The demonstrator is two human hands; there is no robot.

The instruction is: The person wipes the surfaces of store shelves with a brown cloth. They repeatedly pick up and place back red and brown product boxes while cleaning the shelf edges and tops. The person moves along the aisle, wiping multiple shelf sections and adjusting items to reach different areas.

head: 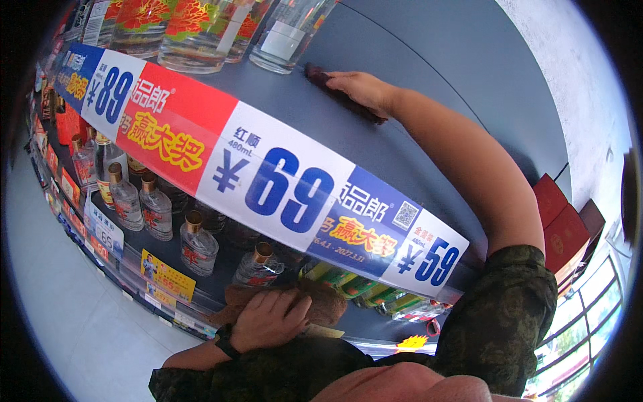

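My right hand [364,90] presses a dark maroon cloth [317,76] flat on the grey upper shelf board [261,93], the arm stretched far across it. Just left of the cloth stands a clear glass bottle [281,47], close but apart. My left hand [274,319], with a dark band at the wrist, grips a brown cloth [326,304] at the front of the lower shelf. Behind that cloth stands a small clear bottle with a gold cap [258,266], its base hidden.
A price strip [271,176] bearing writing runs along the upper shelf's front edge. Several flower-printed bottles [196,35] stand upper left. Small gold-capped bottles [198,246] and green-labelled bottles [346,281] occupy the lower shelf. Red boxes [562,231] stand at right. Pale floor [75,301] lies lower left.
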